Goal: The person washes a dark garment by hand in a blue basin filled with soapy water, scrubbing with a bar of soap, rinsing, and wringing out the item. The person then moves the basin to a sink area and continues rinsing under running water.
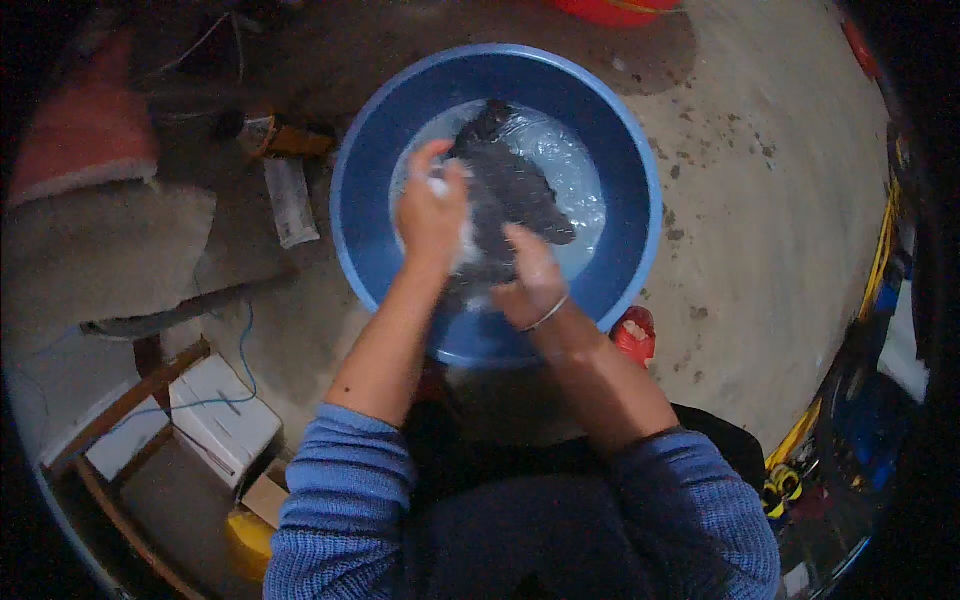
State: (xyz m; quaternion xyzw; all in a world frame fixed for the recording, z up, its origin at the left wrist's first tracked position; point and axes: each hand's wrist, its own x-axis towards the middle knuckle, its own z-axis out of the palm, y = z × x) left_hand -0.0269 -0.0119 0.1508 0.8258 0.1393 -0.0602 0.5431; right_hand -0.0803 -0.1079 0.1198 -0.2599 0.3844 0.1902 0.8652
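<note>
A round blue plastic basin [495,358] stands on the floor before me, with cloudy, sudsy water [589,180] inside. A dark grey wet cloth item [510,187] lies in the water, partly above the surface. At the cloth's left edge is my left hand [431,210], fingers curled around something white, perhaps lather or soap; blur hides which. My right hand [532,277], with a thin white band at the wrist, is at the cloth's lower right side. Motion blur hides whether its fingers grip the cloth.
A red container [622,9] stands beyond the basin. Left of it lie a clear plastic packet [291,202] and a reddish cloth [90,120]. A white box [225,420] and a thin blue cord [244,349] are at lower left. Yellow cords [877,262] run along the right.
</note>
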